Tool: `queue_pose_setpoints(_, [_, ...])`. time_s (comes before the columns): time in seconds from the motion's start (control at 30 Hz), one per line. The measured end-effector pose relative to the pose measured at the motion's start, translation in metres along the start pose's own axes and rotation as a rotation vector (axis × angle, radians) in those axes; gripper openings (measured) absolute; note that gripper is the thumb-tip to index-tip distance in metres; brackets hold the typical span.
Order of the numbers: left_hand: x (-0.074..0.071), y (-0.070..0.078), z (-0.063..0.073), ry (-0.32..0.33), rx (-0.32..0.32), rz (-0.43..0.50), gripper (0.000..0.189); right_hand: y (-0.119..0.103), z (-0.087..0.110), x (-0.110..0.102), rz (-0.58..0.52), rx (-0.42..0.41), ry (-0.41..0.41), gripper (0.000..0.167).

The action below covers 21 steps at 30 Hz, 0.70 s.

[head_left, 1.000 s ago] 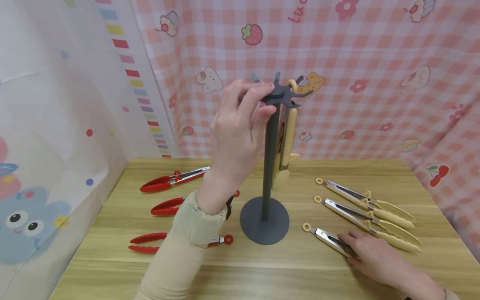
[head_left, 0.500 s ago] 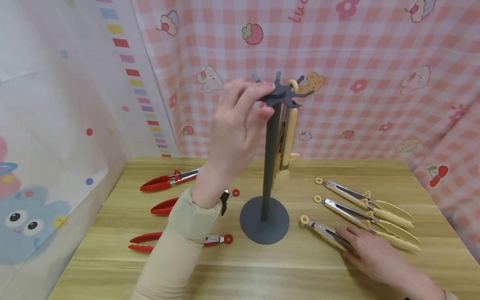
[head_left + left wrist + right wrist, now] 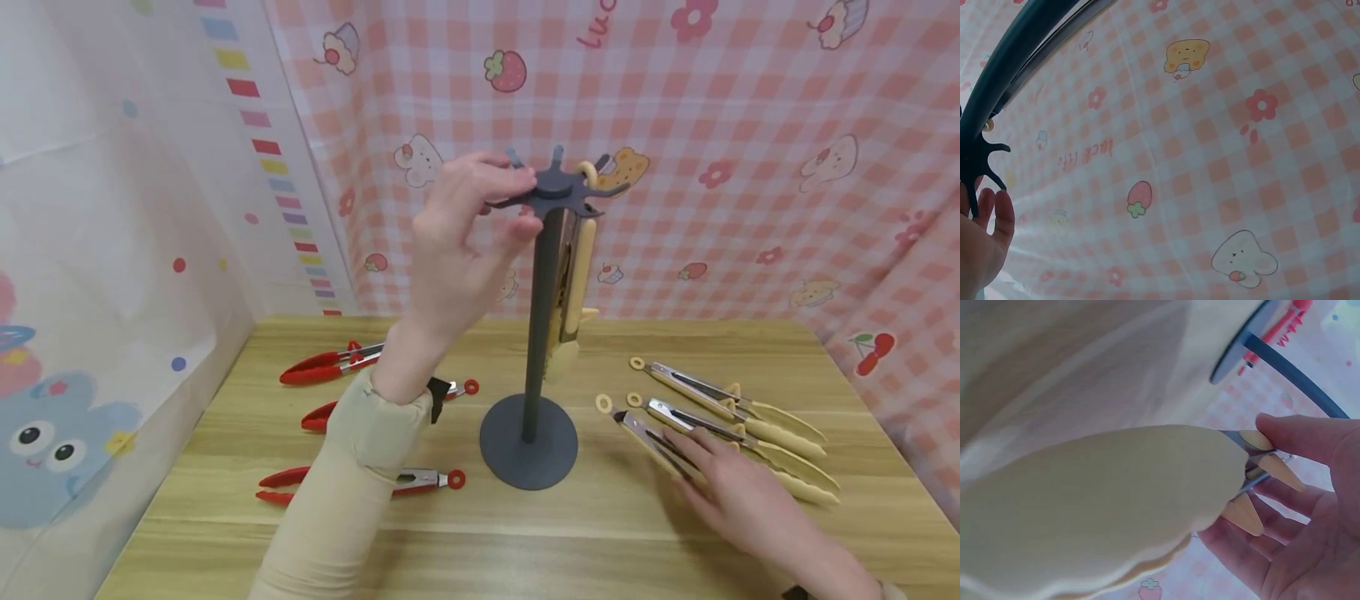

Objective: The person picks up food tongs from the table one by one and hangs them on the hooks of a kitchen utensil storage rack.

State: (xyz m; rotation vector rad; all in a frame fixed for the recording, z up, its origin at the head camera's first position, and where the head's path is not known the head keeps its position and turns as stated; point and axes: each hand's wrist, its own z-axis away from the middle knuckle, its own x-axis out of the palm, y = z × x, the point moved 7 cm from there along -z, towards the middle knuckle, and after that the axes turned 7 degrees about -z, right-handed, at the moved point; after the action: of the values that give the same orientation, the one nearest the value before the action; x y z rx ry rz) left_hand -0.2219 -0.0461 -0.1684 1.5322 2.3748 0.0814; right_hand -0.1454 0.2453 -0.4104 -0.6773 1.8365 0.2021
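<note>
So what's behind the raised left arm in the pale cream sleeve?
In the head view, three pairs of red-and-silver tongs lie partly behind the arm on the light wooden table. The arm hides two pairs' middles and the farthest's handle end.

My left grip [image 3: 453,242] holds the left side of the top of a dark hook stand [image 3: 542,317], upright on a wooden surface [image 3: 525,546]. Beige hanging tongs [image 3: 581,267] dangle at its right. My right grip [image 3: 750,496] holds beige metal-handled tongs [image 3: 640,428] near two more beige pairs [image 3: 787,429], lying flat. Three red tongs [image 3: 309,372] lie left of the stand, partly behind my sleeve [image 3: 330,517].
</note>
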Motion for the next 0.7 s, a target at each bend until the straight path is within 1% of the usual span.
queue_pose_setpoints(0.13, [0.000,-0.003,-0.001,-0.003,-0.007,0.094,0.067,-0.006,-0.009,-0.008,-0.041,0.022,0.070,0.070])
queue_pose_setpoints(0.3, [0.002,-0.005,-0.004,-0.011,-0.011,0.174,0.069,-0.012,-0.020,-0.019,-0.101,0.039,0.174,0.069])
queue_pose_setpoints(0.43, [0.004,-0.007,-0.005,-0.006,-0.028,0.227,0.073,-0.019,-0.028,-0.028,-0.146,0.033,0.249,0.072])
queue_pose_setpoints(0.6, [0.005,-0.008,-0.005,0.000,-0.036,0.253,0.074,-0.026,-0.036,-0.037,-0.202,0.013,0.348,0.081])
queue_pose_setpoints(0.7, [0.007,-0.008,-0.005,0.010,-0.024,0.259,0.073,-0.029,-0.039,-0.042,-0.252,0.003,0.402,0.078])
